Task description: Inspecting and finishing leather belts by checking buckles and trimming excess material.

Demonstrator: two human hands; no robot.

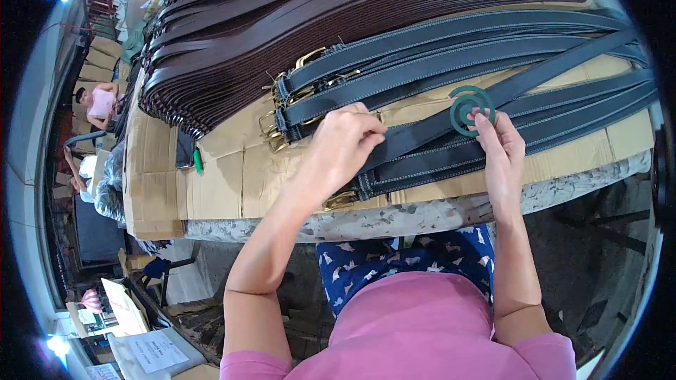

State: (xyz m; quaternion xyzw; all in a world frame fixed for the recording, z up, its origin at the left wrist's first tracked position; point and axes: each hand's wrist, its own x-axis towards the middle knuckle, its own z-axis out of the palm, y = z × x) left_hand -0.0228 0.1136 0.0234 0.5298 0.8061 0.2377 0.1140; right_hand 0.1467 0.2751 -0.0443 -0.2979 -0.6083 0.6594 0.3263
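My right hand pinches a dark green spiral mosquito coil near its middle, just above the black belts. My left hand has its thumb and fingertips pressed together beside a black belt that slants up to the right. Whatever those fingertips hold, if anything, is too small to make out. Behind that hand lie more black belts with pale edge stitching, their gold buckles bunched at the left ends. Another gold buckle shows near the table's front edge, below my left hand.
A large stack of dark brown belts fills the back of the table. Brown cardboard covers the tabletop. A small green tool lies left of the belts. A person in pink is far left. Papers rest at lower left.
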